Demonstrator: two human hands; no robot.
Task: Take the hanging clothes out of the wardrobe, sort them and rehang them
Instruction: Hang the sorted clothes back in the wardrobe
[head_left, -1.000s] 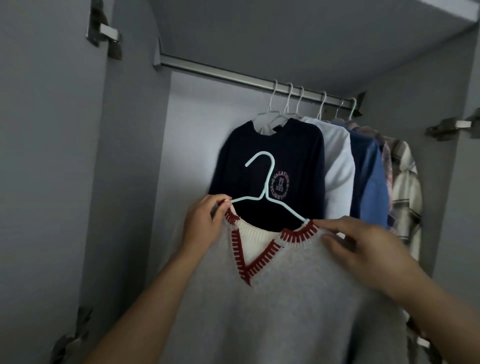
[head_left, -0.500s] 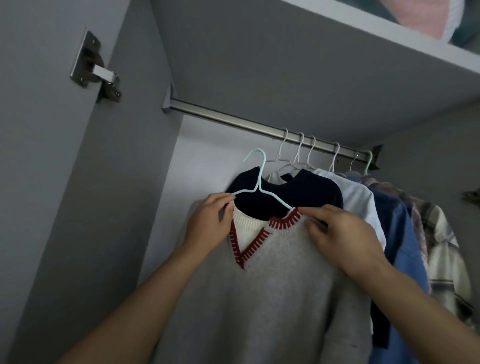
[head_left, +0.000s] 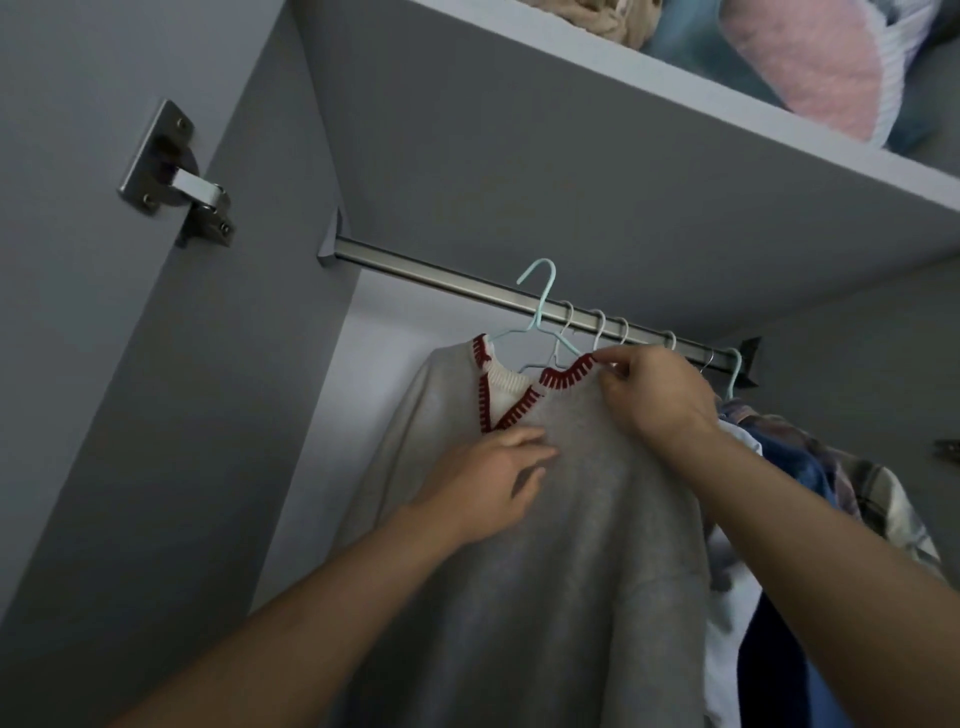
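Right hand (head_left: 654, 395) pinches the red-trimmed collar of the grey sweater (head_left: 545, 545), steadying its pale hanger (head_left: 540, 312), whose hook reaches the rail (head_left: 441, 275) just above the pinch. Left hand (head_left: 493, 483), fingers relaxed, rests flat on the chest below. Half a second earlier, both hands pinched the collar, with the hook below the rail.

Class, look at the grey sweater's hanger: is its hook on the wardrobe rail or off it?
Cannot tell. The pale blue hanger hook overlaps the rail, with its tip above; the right hand pinches the grey sweater collar.
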